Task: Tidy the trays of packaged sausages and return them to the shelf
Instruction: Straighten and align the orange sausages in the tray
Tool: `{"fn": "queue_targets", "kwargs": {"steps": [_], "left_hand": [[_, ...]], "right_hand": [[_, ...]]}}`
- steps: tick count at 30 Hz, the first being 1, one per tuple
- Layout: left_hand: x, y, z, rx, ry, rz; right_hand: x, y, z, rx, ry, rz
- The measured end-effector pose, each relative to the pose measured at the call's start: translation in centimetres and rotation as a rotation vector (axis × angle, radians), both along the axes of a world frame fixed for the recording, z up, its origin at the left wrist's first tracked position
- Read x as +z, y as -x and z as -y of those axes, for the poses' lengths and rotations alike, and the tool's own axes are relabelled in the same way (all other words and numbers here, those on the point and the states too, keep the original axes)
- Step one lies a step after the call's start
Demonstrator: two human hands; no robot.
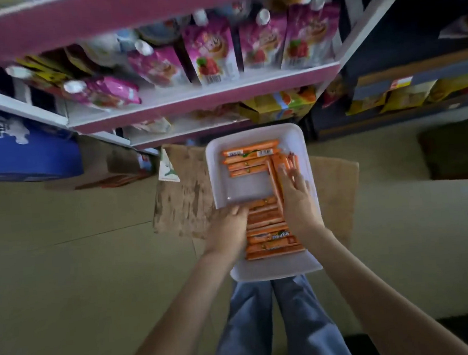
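Lying flat in white tray [241, 186], glossy sausage packs [273, 242].

Sausage packs [269, 230] in tray [252, 137], below shelf [202, 96].

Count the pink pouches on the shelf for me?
5 pink pouches: three upright on the right, one leaning in the middle, one lying flat at left. Others may hide behind.

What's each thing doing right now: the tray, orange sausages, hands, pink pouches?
white tray: on cardboard, partly filled.
far sausage packs: lying crosswise, lined up.
near sausage packs: crosswise, stacked.
right hand: fingers straight, pressing lengthwise packs.
left hand: touching near packs' ends; grip unclear.
pink pouches: on shelf, some upright, some toppled.
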State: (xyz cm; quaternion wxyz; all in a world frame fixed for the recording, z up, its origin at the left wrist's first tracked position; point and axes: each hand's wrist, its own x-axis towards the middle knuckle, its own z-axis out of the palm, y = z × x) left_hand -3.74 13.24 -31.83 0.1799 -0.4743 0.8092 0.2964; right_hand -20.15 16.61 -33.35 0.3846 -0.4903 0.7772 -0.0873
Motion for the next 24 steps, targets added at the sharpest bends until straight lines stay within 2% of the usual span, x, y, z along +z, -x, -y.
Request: {"fn": "queue_targets", "kwargs": {"steps": [3,6,10,15,18,20,22,24], "left_hand": [[-3.6,1.3,-0.9,-0.104,-0.027,0.098],[-6.1,2.0,-1.3,-0.096,0.020,0.120],[-7.3,2.7,-0.5,0.001,0.030,0.054],[-6.2,3.7,1.8,0.029,-0.071,0.180],[-4.7,4.4,2.3,-0.016,0.010,0.255],[-3.6,4.0,2.7,-0.003,0.002,0.294],[-2.0,2.9,2.9,0.101,-0.088,0.299],[0.1,1.7,3.0,0.186,-0.125,0.196]], "right_hand": [[-3.2,-0.8,-0.4,0.046,-0.074,-0.108],[-5.0,-1.3,-1.3,0.031,-0.076,-0.170],[-5.9,-1.1,-1.9,0.062,0.057,-0.248],[-8.0,-0.6,-2.5,0.305,0.234,-0.376],[-8.8,-0.2,-2.5,0.331,0.239,-0.384],[-8.2,-0.1,-2.1,0.309,0.235,-0.313],[-7.3,0.2,-1.4,0.267,0.191,-0.158],[-6.0,0.7,-0.8,0.196,0.136,0.054]]}}
